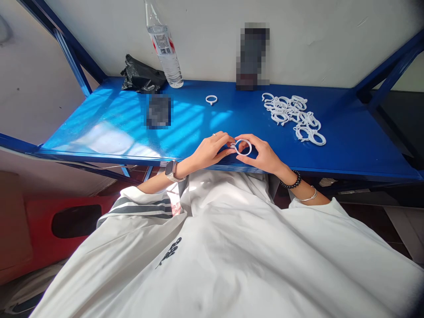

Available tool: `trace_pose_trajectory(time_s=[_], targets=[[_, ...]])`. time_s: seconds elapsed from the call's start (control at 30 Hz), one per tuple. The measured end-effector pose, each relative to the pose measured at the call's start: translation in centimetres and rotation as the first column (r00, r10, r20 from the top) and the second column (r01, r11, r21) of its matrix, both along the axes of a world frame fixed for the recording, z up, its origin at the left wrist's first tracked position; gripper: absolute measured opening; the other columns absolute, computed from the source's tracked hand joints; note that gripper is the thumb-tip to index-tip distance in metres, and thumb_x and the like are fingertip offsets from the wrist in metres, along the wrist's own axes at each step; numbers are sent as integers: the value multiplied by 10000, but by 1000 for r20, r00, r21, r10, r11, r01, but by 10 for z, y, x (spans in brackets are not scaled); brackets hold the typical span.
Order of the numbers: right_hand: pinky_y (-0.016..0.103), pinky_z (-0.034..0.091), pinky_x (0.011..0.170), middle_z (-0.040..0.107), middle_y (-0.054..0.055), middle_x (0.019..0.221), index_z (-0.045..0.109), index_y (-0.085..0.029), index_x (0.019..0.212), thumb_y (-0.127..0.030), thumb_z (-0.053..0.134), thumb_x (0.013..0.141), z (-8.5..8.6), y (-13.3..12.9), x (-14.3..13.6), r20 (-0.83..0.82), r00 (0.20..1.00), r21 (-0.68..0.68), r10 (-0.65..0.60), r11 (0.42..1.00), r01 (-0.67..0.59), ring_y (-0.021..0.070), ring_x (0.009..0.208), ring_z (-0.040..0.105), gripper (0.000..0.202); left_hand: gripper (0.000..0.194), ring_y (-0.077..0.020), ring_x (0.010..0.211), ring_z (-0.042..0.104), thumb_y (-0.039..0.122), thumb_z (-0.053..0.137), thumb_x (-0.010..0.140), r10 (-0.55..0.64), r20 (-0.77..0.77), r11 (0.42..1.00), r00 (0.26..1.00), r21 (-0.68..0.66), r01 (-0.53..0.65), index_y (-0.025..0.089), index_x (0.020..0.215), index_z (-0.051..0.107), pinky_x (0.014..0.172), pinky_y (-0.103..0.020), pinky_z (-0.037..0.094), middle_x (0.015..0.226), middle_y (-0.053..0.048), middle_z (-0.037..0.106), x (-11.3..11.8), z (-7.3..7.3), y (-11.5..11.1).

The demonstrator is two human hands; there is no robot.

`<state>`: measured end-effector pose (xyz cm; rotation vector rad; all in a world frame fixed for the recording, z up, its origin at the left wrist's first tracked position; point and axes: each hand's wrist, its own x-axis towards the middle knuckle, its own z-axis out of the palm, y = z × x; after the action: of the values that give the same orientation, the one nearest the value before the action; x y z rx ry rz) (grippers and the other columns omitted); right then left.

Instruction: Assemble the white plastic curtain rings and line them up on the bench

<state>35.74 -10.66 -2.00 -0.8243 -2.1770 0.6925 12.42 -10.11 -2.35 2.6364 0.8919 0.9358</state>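
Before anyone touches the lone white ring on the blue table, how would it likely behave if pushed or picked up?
The lone white ring would probably slide rather than roll, since it appears to lie flat on the glossy table. Its thin band suggests it is light. Its even, round outline hints it is stiff, not floppy.
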Motion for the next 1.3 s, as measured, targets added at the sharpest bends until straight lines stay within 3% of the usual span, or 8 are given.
trace_pose_trajectory(time_s=[0.6, 0.9, 1.3], targets=[[399, 561, 883, 701, 35, 944, 569, -257, 1281, -484, 675, 909, 1, 0, 0, -1, 1000, 14, 22, 1000, -22, 239, 903, 689, 449, 425, -202, 867, 624, 538, 360, 1054, 10, 18, 1000, 1000, -5, -10, 179, 1046, 587, 715, -302, 490, 969, -101, 679, 1, -1, 1], [414, 568, 894, 705, 48, 967, 565, -256, 1294, -499, 655, 912, 1, -1, 0, 28, 999, 6, 20, 1000, -20, 246, 916, 691, 461, 437, -205, 834, 599, 531, 332, 1059, 16, -42, 1000, 999, 4, -16, 183, 1023, 594, 705, -307, 461, 951, -99, 665, 1, 1, 0], [423, 573, 892, 701, 52, 1001, 566, -262, 1304, -475, 646, 918, 1, -1, 0, 62, 998, 25, 34, 999, -36, 253, 934, 685, 449, 427, -211, 859, 593, 487, 327, 1069, -28, -29, 999, 999, 30, 29, 181, 972, 610, 735, -321, 464, 936, -104, 669, 1, -2, 2]])
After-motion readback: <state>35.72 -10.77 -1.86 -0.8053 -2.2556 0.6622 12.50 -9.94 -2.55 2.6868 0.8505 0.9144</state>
